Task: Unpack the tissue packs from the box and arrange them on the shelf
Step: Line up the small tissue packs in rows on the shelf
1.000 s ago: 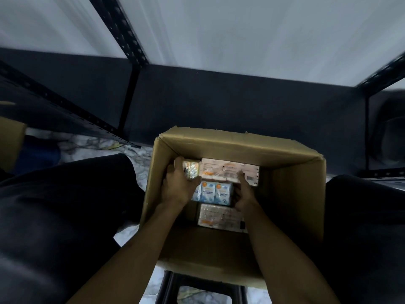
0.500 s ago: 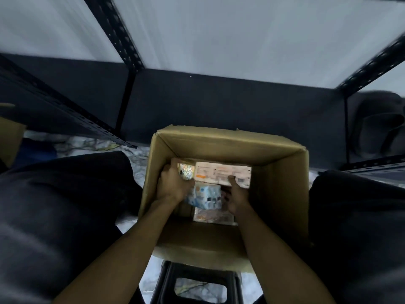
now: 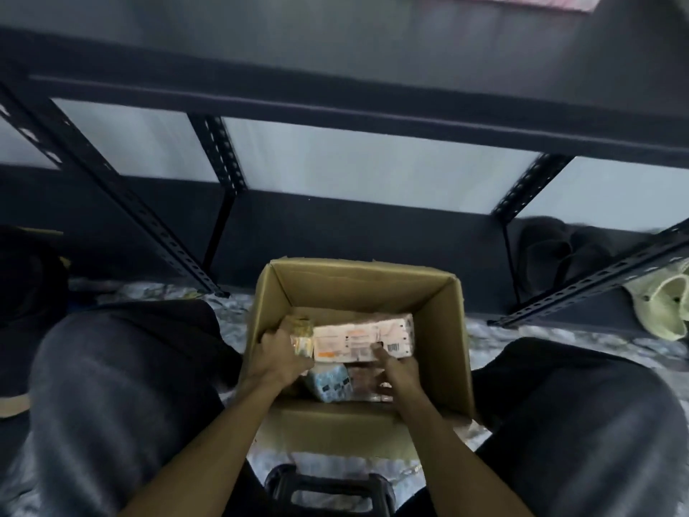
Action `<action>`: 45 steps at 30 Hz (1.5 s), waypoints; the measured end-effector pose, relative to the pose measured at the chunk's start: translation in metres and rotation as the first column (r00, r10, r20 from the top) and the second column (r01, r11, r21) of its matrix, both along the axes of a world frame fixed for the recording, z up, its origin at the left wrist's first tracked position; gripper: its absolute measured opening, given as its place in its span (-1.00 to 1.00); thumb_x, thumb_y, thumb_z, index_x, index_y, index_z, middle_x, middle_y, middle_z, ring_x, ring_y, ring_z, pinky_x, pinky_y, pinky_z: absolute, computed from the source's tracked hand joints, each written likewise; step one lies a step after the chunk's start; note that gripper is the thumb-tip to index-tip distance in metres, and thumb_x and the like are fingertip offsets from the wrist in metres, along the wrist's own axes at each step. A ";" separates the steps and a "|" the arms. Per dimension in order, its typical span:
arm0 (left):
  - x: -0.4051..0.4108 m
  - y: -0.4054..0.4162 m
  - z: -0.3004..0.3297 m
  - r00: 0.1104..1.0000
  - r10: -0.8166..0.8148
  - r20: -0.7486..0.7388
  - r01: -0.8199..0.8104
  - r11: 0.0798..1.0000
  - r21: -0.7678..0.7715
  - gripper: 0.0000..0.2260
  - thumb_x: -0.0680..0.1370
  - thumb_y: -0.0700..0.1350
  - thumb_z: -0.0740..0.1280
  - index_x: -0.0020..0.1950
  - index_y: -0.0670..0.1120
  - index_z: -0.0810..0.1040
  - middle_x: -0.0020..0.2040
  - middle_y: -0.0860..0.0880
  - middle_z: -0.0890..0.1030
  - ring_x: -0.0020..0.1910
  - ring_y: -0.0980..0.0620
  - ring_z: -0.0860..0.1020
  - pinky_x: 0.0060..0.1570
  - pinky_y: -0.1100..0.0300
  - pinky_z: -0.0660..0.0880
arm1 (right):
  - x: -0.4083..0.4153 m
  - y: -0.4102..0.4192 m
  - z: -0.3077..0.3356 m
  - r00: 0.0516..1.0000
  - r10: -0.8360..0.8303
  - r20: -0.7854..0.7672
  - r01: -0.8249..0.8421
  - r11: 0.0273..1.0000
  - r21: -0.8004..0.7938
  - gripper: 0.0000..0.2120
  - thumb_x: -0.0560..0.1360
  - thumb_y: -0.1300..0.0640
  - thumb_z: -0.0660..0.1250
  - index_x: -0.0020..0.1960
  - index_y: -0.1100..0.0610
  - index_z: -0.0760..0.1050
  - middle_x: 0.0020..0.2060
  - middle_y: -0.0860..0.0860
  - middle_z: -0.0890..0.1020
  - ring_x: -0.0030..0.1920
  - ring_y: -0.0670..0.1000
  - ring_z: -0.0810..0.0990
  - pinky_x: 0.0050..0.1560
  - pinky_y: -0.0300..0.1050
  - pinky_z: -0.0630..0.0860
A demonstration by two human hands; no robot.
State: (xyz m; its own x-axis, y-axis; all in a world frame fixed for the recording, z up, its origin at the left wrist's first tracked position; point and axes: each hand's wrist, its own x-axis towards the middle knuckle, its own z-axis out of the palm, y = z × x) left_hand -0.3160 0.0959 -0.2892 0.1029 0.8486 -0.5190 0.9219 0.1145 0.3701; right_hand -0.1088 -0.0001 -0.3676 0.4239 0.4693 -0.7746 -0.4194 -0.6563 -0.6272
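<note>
My left hand [image 3: 277,354] grips the left end of a pale tissue pack [image 3: 363,339], fingers curled round its crinkled wrapper. My right hand [image 3: 397,375] holds the same pack from the near side, its forefinger pressed up against the barcode face and the rest curled below. The pack sits tilted between both hands, inside the open cardboard box [image 3: 443,330]. Just under the grip I see a blue tissue pack [image 3: 330,382] lying lower in the box. Either side of my arms are my dark-trousered knees. Beyond the box stands the dark metal shelf [image 3: 335,113], its lower board near the box's far wall.
</note>
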 end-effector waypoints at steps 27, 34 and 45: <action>-0.048 0.029 0.325 0.544 -0.088 0.834 -0.205 0.950 0.235 -0.70 0.50 -0.17 0.52 0.21 0.02 0.65 0.01 -0.09 0.72 -0.05 -0.06 0.70 -0.25 0.08 0.67 | 0.072 -0.016 0.379 0.908 -0.257 0.330 -0.143 0.552 0.822 -0.76 0.59 0.14 0.36 0.24 0.15 0.53 0.14 0.10 0.68 0.16 0.11 0.67 0.09 0.12 0.62; -0.053 0.069 0.398 0.282 -0.103 0.954 -0.347 0.916 0.202 -0.80 0.58 -0.06 0.39 0.17 -0.06 0.64 -0.03 -0.10 0.74 -0.14 -0.04 0.71 -0.29 0.10 0.67 | 0.123 0.009 0.467 0.860 -0.392 0.327 -0.111 0.483 0.869 -0.75 0.61 0.06 0.34 0.25 0.11 0.58 0.13 0.04 0.71 0.14 0.10 0.69 0.10 0.12 0.60; 0.000 0.170 0.375 0.385 0.031 0.922 -0.351 0.929 0.115 -0.74 0.64 0.02 0.30 0.23 -0.09 0.60 0.13 -0.18 0.70 0.09 -0.17 0.67 -0.03 -0.06 0.61 | 0.183 0.116 0.508 0.804 -0.462 0.373 0.054 0.683 0.729 -0.77 0.65 0.06 0.30 0.21 0.18 0.53 0.06 0.12 0.67 0.01 0.13 0.65 -0.19 -0.01 0.60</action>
State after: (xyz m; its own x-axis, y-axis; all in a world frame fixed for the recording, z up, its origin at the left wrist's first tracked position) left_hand -0.3156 0.2659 0.0857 0.1850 0.9827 0.0009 -0.0014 -0.0006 1.0000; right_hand 0.0739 0.1155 0.1402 0.8248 0.5627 0.0552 -0.0021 0.1007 -0.9949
